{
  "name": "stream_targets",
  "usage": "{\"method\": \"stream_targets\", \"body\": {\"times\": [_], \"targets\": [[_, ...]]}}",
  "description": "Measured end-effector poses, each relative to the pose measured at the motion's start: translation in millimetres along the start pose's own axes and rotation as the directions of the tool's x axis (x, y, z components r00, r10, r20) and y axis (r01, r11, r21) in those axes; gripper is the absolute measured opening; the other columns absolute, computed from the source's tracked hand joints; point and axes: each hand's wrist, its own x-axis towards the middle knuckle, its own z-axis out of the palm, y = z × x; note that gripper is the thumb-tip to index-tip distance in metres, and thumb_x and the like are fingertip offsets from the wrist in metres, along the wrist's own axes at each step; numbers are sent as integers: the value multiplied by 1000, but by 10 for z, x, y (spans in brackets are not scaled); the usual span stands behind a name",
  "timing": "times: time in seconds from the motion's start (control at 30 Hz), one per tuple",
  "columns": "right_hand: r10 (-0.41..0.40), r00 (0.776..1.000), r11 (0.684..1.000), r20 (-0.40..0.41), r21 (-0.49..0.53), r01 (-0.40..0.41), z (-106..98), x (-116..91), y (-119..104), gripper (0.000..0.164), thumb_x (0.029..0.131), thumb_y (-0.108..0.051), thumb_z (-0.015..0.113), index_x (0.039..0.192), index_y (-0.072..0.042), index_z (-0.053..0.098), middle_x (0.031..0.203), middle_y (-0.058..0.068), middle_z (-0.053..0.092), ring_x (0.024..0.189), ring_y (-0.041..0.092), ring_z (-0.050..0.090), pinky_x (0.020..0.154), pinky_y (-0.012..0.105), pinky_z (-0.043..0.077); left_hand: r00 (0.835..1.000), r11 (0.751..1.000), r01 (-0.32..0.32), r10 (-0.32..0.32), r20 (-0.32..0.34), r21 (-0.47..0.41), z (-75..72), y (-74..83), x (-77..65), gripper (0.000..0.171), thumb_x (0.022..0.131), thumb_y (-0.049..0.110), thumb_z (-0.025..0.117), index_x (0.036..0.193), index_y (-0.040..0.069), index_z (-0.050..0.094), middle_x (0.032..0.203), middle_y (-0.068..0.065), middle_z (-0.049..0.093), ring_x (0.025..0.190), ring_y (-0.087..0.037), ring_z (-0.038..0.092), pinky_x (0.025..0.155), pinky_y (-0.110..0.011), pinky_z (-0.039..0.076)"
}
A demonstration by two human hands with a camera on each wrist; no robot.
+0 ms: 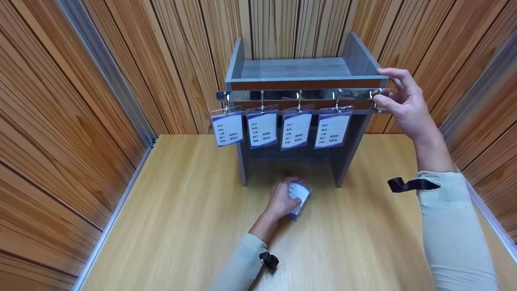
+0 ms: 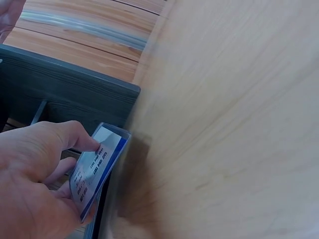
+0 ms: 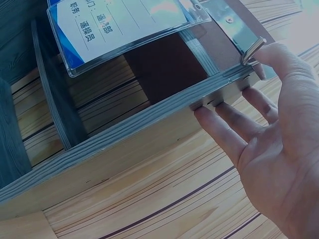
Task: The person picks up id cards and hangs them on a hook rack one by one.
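Observation:
My left hand (image 1: 279,199) pinches a plastic-sleeved name badge (image 1: 299,201) low over the table, in front of the grey shelf (image 1: 363,52). In the left wrist view the thumb lies on the printed face of this badge (image 2: 97,169), with fingers behind it. At the shelf's upper right corner, my right hand (image 1: 410,106) grips the end. Its thumb is at the last hook (image 3: 253,51) of the metal hook rail (image 1: 315,95), and its fingers touch the side panel (image 3: 149,117). Several name badges (image 1: 227,128) hang in a row from the other hooks.
The shelf stands on a light wood table (image 1: 181,210) near the back wall (image 1: 274,24). Wood-panelled walls enclose the table's left and right sides. Black straps (image 1: 416,184) hang at both sleeves.

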Motion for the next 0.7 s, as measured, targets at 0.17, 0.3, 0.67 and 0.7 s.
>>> {"method": "stream_targets", "body": {"times": [0.17,0.3,0.67,0.7], "targets": [[-9,1000,1000,13,12,9,5,7,-4,51,107,6,63,155,-10,58,149,10,62,114,22,74,92,27,68,996,996,-87,87,-23,6,25,-70,43,63,95,3,84,154,14,64,148,-17,65,126,-29,63,116,-47,57],[-11,1000,1000,16,22,11,1,6,-5,51,107,6,62,155,-10,58,150,9,62,116,23,72,91,27,68,987,987,-159,159,-34,19,-3,-60,27,63,92,0,81,153,10,64,145,-20,67,117,-27,62,106,-42,59],[-1,1000,1000,7,5,1,5,-5,3,52,107,5,63,156,-11,57,151,10,61,119,25,71,93,27,68,995,994,-94,93,-21,-53,-61,112,-100,60,99,-4,77,153,19,64,154,-13,67,132,-30,64,116,-51,57],[-2,1000,1000,9,5,2,5,-7,4,52,107,5,63,156,-11,57,151,10,61,118,24,72,93,27,68,996,994,-91,90,-19,-61,-63,124,-111,60,100,-3,77,153,20,64,154,-13,67,133,-31,64,117,-51,57]]}}
